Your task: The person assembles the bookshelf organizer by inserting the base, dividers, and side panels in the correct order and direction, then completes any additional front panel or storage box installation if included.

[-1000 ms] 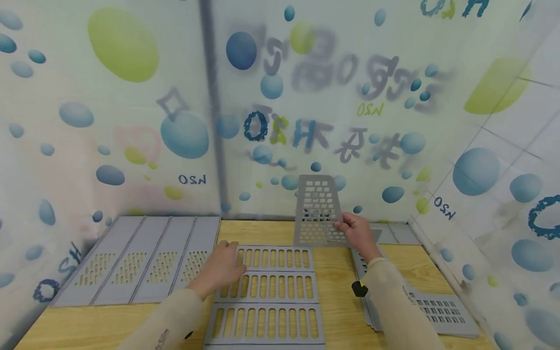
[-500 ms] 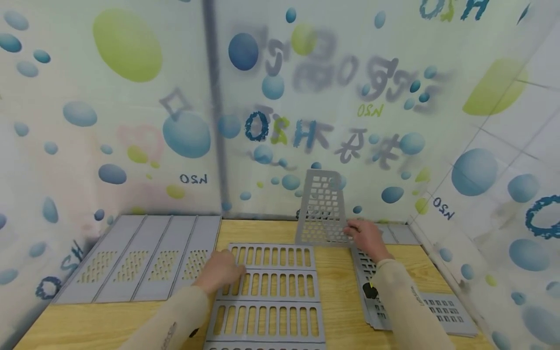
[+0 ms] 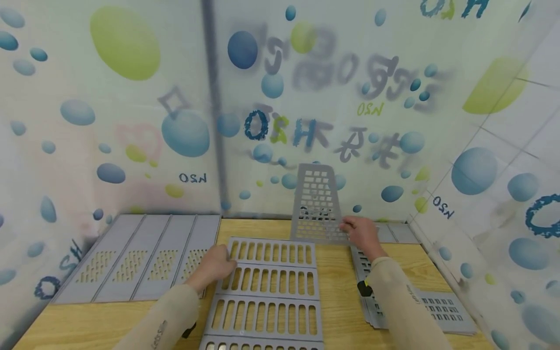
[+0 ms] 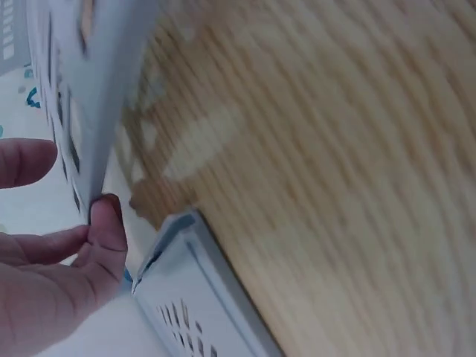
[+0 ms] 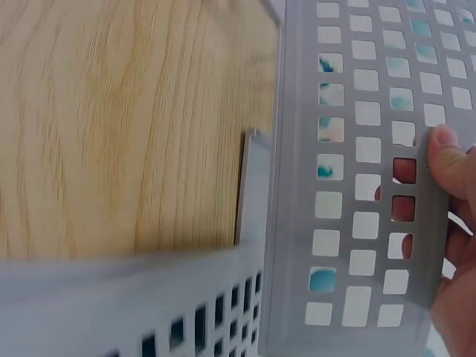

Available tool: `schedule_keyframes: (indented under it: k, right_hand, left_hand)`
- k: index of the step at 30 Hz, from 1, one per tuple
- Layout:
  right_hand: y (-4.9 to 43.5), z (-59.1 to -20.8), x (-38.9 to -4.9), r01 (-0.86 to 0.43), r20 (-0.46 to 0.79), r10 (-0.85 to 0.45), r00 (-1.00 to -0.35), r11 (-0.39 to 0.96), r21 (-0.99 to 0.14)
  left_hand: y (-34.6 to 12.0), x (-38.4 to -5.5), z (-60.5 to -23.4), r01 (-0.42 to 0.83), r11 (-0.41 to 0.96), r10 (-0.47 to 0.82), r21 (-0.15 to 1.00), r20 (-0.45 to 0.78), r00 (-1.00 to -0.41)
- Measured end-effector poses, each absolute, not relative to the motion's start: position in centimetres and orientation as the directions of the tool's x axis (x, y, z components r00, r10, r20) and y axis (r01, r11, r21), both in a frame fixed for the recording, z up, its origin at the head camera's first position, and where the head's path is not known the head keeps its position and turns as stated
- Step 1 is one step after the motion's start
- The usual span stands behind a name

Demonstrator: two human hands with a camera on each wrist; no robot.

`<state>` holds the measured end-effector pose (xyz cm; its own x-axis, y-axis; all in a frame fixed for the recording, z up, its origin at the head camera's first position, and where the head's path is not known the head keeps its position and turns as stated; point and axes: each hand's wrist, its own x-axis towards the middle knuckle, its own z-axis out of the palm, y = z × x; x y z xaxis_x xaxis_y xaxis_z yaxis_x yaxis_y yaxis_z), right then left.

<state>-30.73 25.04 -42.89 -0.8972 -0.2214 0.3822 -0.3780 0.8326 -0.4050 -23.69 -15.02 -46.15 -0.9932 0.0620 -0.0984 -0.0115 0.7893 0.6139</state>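
My left hand [image 3: 214, 265] pinches the far left corner of a grey slotted panel [image 3: 267, 297] in the head view, lying along the middle of the table. In the left wrist view its thumb and a finger grip the panel's edge [image 4: 111, 89], which is held off the wood. My right hand [image 3: 362, 236] holds a thin grey plate with rows of key-shaped holes [image 3: 298, 204] upright by its right edge, just beyond the slotted panel. The right wrist view shows the thumb on the near face of this perforated plate [image 5: 297, 223] and fingers behind it.
Several grey vented panels [image 3: 131, 233] lie side by side at the left. A stack of perforated plates [image 3: 374, 318] lies under the right forearm. More grey panels [image 3: 400, 233] lie at the back right. Printed sheeting [image 3: 262, 194] walls the wooden table [image 3: 52, 325].
My left hand has shifted slightly left, and the slotted panel's far edge has risen. The perforated plate in my right hand swung right, then back left, ending a little higher.
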Motion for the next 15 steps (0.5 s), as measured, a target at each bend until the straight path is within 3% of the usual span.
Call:
schedule_keyframes:
  k: [5,11,15]
  right_hand:
    - [22.7,-43.5,-31.2,-0.39,0.389,-0.223,-0.894,0.816,-0.427]
    - [18.6,-44.0,-31.0,-0.413,0.413,-0.221,-0.883,0.785,-0.462]
    - [16.4,-43.4,-30.6,-0.453,0.409,-0.276,-0.87,0.776,-0.438]
  left_hand:
    - [-14.7,-23.7,-46.2,0.039,0.784,0.101,0.62,-0.066,-0.993]
    - [-13.2,-23.8,-46.2,0.118,0.695,0.187,0.709,-0.021,-0.982]
    - [-12.0,-23.9,-46.1,0.096,0.665,0.183,0.741,-0.037,-0.982]
